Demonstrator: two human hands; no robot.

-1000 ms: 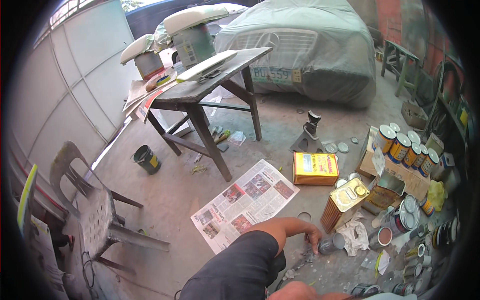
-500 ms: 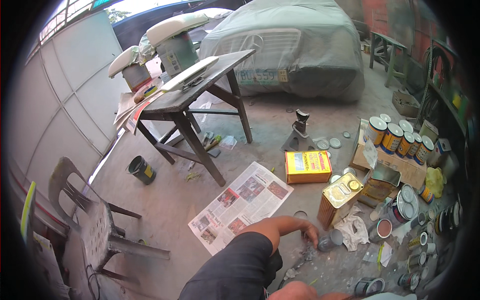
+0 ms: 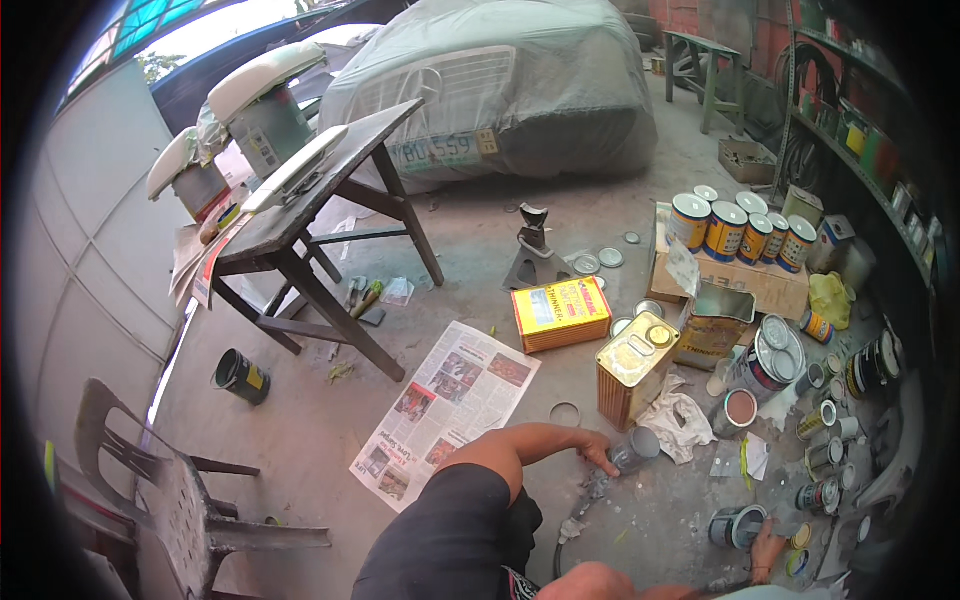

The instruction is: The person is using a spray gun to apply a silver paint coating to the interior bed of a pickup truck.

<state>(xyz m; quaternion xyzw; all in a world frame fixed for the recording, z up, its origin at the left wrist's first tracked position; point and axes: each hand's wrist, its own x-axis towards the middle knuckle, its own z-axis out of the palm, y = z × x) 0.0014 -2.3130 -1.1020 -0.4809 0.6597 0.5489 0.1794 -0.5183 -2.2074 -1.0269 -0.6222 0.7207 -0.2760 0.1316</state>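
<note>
My left hand [image 3: 598, 455] is closed at a spray gun [image 3: 597, 488], beside its smoky see-through cup [image 3: 634, 452]. A hose [image 3: 558, 560] runs from the gun toward the lower edge; some of the grip is hidden. At the lower right my right hand [image 3: 767, 552] grips the side of an open metal can [image 3: 737, 527] of grey paint. Small round tins [image 3: 799, 537] stand just right of that hand. Left of my left arm, a newspaper sheet [image 3: 450, 410] lies flat on the floor.
A gold tin [image 3: 633, 370], a yellow-red thinner tin [image 3: 562, 313] and a white rag [image 3: 676, 420] lie beyond my left hand. Several paint cans [image 3: 725, 232] top a cardboard box. A table [image 3: 330, 205], a plastic chair [image 3: 180, 490] and a covered car [image 3: 490, 110] stand around.
My right hand has come into view and taken hold of the grey paint can. My left hand stays at the spray gun. The whole view has shifted to the right.
</note>
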